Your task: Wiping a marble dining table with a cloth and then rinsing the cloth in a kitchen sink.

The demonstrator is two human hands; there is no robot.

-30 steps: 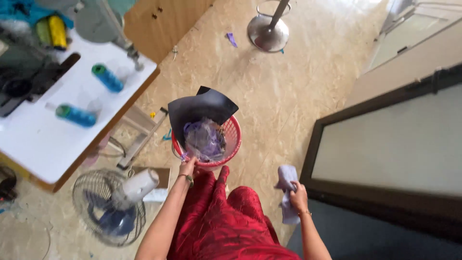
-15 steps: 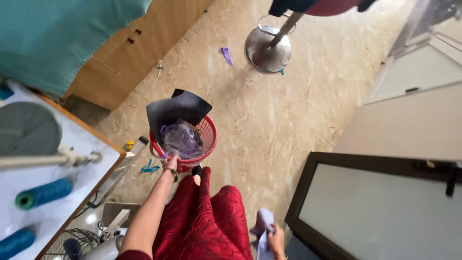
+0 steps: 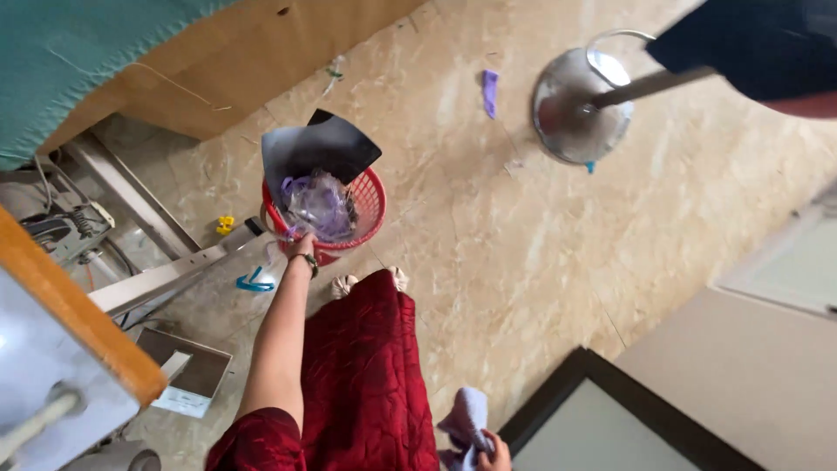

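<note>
My left hand (image 3: pixel 302 248) reaches down and grips the near rim of a red mesh waste basket (image 3: pixel 364 206) that stands on the floor. Inside the basket lie crumpled clear plastic and purple scraps (image 3: pixel 319 205), with a black sheet (image 3: pixel 318 148) sticking up at its far side. My right hand (image 3: pixel 490 453) shows only partly at the bottom edge, closed on a pale lilac cloth (image 3: pixel 462 421) beside my red skirt (image 3: pixel 366 366).
A chrome stool base (image 3: pixel 571 105) stands on the beige floor at upper right. A purple scrap (image 3: pixel 490 91) lies near it. A wooden cabinet (image 3: pixel 218 78) with teal fabric is upper left, a table's metal frame (image 3: pixel 157 275) at left, and a dark-framed panel (image 3: pixel 602 419) lower right.
The view has swung left and down over the floor. My left hand stays on the basket rim. My right hand with the cloth has sunk to the bottom edge.
</note>
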